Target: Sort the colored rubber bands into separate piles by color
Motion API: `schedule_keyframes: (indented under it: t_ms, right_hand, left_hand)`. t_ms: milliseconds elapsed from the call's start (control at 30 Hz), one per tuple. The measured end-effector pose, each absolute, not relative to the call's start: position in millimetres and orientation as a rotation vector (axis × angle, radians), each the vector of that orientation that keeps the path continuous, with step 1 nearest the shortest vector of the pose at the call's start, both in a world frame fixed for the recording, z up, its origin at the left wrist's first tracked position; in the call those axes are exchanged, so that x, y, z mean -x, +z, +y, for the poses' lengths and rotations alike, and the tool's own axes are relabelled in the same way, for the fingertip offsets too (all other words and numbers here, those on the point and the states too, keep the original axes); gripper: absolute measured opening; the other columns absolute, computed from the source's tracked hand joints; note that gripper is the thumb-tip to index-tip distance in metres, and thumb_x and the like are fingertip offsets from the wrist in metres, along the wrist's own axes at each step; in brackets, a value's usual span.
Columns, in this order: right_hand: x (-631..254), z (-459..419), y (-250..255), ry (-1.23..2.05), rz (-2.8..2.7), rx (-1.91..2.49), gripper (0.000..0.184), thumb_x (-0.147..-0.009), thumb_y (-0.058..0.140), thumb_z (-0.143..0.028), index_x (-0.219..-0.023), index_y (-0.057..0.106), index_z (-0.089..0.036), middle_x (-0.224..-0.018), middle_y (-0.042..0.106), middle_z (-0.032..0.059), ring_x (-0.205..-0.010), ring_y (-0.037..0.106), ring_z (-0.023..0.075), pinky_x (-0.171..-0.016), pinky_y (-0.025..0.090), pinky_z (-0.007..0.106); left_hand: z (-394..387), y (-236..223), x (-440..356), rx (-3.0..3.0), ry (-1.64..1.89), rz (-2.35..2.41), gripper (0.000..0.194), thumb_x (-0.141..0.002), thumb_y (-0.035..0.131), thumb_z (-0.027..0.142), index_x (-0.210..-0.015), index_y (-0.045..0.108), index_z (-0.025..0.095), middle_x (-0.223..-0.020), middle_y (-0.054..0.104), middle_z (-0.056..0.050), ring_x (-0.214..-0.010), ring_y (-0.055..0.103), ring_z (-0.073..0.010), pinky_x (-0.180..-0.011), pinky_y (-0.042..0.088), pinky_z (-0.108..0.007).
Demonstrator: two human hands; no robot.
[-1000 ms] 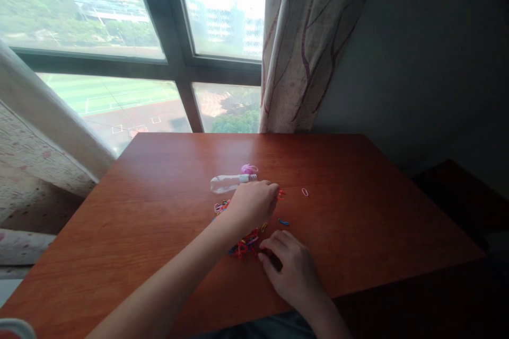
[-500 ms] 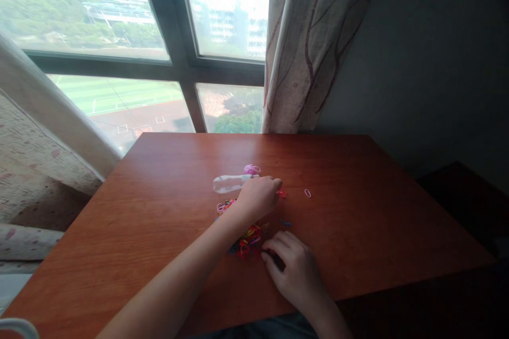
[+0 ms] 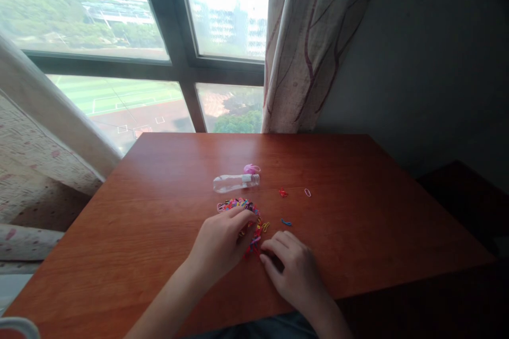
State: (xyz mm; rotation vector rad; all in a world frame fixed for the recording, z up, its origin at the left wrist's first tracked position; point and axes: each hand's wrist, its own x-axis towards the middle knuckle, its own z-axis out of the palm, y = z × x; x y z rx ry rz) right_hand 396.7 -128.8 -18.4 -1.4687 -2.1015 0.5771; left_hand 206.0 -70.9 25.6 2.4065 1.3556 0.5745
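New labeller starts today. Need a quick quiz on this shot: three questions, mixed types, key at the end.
1. Which of the person's hands covers part of the pile of colourful bands?
2. True or false, of the clear bottle: it stands upright.
3. The loose band just beyond the fingers of the right hand is: A. green; B. blue; C. black.

Key:
1. The left hand.
2. False; it lies on its side.
3. B.
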Motion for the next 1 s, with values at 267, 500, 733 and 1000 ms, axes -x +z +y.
schedule_keyframes:
  t_ms: [267, 500, 733, 1000]
  right_hand:
    - [-390.1, -128.4, -18.7, 0.583, -2.09, 1.461, 0.013, -0.086, 0.063, -0.011, -0.087, 0.061, -0.024, -0.086, 0.063, -0.0003, -0.083, 0.056, 0.018, -0.072, 0.037, 0.029]
    - [-378.9, -130.7, -23.8, 0.523, -2.066, 1.471, 0.016, -0.084, 0.059, -0.007, -0.082, 0.058, -0.023, -0.082, 0.061, -0.0005, -0.08, 0.054, 0.0175, -0.069, 0.034, 0.028]
    - [-380.3, -131.0, -27.3, 0.503, -2.051, 1.437, 0.015, -0.087, 0.056, -0.008, -0.08, 0.056, -0.022, -0.079, 0.06, 0.0001, -0.077, 0.053, 0.0174, -0.068, 0.034, 0.028]
    - [-382.9, -131.4, -29.6, 0.503, -1.952, 1.405, 0.014, -0.088, 0.053, -0.01, -0.08, 0.054, -0.021, -0.077, 0.058, 0.0006, -0.075, 0.053, 0.0172, -0.068, 0.036, 0.027]
  left_hand:
    - [-120.0, -3.2, -184.6, -2.256, 0.753, 1.369, 0.014, -0.094, 0.049, 0.021, -0.091, 0.063, 0.024, -0.076, 0.065, 0.002, -0.06, 0.06, -0.0116, -0.056, 0.044, -0.021]
    - [-140.1, -20.2, -184.8, -2.314, 0.796, 1.515, 0.01, -0.095, 0.051, 0.028, -0.093, 0.06, 0.025, -0.081, 0.069, 0.002, -0.068, 0.068, -0.0151, -0.06, 0.048, -0.023]
    - [-134.3, -20.1, -189.8, -2.432, 0.723, 1.573, 0.014, -0.095, 0.05, 0.031, -0.087, 0.061, 0.025, -0.077, 0.069, 0.001, -0.066, 0.069, -0.0181, -0.057, 0.048, -0.026]
    - [-125.9, -21.5, -186.1, -2.381, 0.724, 1.575, 0.015, -0.095, 0.047, 0.026, -0.09, 0.062, 0.025, -0.082, 0.072, 0.001, -0.069, 0.07, -0.0172, -0.06, 0.049, -0.025]
